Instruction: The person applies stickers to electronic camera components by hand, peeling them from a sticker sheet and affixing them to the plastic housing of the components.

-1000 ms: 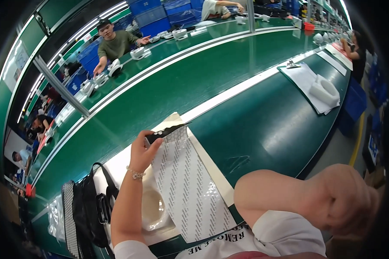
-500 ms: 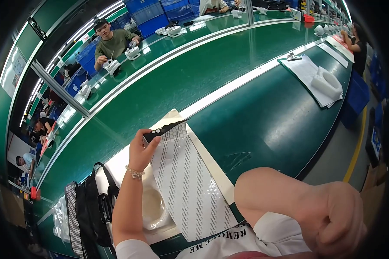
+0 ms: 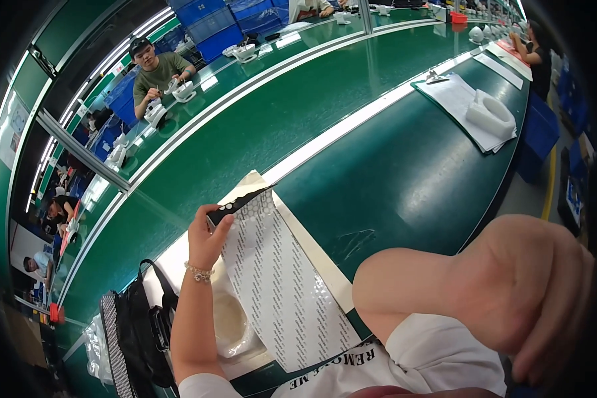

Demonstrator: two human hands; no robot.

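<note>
A white sheet with slanted rows of grey print (image 3: 285, 292) lies aslant in front of me, its upper edge curled to show a black side with pale dots. My left hand (image 3: 206, 240) grips that upper left corner between thumb and fingers. My right hand (image 3: 534, 285) is raised close to the camera at the right, away from the sheet. Its fingers are curled, and whatever they may hold is hidden. Beneath the sheet, cream-coloured paper or board (image 3: 322, 275) shows along its right side. A round pale piece in clear wrap (image 3: 232, 322) sits beside my left forearm, partly covered by the sheet.
A black bag (image 3: 142, 325) stands left of my left arm, beside clear plastic wrapping (image 3: 98, 351). Farther right on the green table (image 3: 378, 192) lie a clipboard with papers (image 3: 454, 99) and a white foam ring (image 3: 491, 114). Across the green conveyor, a person (image 3: 159, 73) handles white parts.
My right hand has come nearer the camera and looks larger. My left hand keeps its grip on the sheet's corner. The whole view has shifted slightly.
</note>
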